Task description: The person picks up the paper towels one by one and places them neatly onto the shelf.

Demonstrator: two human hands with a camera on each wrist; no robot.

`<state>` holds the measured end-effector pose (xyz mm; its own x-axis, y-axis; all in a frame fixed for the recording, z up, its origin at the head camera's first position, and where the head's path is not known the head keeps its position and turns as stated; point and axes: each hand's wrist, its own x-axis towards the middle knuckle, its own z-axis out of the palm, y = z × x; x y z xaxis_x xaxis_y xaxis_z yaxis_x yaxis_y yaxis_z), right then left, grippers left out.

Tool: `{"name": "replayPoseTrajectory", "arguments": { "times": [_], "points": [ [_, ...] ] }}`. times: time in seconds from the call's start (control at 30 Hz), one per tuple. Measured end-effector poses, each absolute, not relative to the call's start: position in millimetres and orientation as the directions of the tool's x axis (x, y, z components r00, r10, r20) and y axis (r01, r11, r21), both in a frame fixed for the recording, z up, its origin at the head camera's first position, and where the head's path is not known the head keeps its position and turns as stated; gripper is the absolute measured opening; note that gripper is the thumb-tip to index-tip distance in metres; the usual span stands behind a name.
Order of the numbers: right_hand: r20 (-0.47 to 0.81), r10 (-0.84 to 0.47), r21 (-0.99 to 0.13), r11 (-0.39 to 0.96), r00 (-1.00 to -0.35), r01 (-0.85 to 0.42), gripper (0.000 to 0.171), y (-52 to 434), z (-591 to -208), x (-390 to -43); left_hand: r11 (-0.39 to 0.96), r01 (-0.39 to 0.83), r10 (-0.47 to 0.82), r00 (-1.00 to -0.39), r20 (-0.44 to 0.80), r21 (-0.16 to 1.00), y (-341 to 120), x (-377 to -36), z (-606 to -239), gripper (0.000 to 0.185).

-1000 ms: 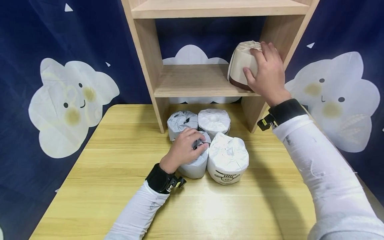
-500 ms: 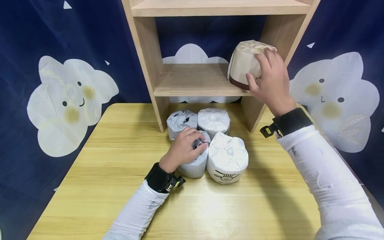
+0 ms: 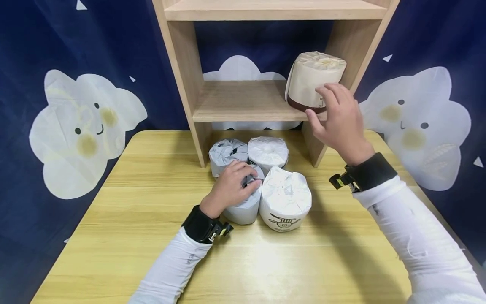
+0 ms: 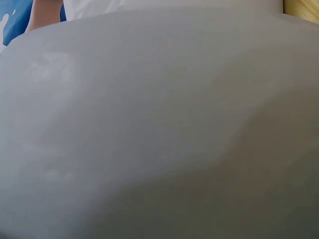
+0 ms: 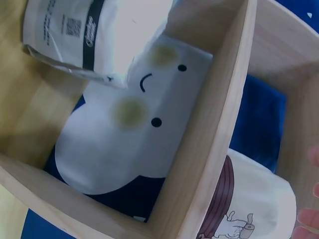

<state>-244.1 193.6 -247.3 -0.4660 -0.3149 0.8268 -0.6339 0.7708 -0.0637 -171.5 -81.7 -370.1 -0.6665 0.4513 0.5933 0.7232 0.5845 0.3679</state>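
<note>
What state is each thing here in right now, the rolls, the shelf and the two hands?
Beige roll: upright on the shelf, wrapped, at its right end.
Right hand: open, fingers in front of the beige roll, not gripping it.
Left hand: curled over a grey roll.
Grey roll: upright on the table, wrapped, held.
Three other rolls: upright, wrapped, packed together.
Shelf: middle board holds only the beige roll.

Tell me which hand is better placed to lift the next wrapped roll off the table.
Left, most likely. The left hand already grips the grey-wrapped roll on the table, fingers curled over its top. The right hand is up at the shelf, open, in front of the beige roll.
</note>
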Motion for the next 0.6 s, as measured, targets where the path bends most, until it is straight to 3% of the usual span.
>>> {"name": "replayPoseTrajectory", "arguments": {
  "times": [0.6],
  "points": [
    [0.791, -0.394, -0.079, 0.693, -0.468, -0.717, 0.044, 191.2, -283.7, -210.2, 0.581, 0.728, 0.45, -0.661, 0.601, 0.364, -80.5, -171.8, -370.5, 0.015]
  ]
}}
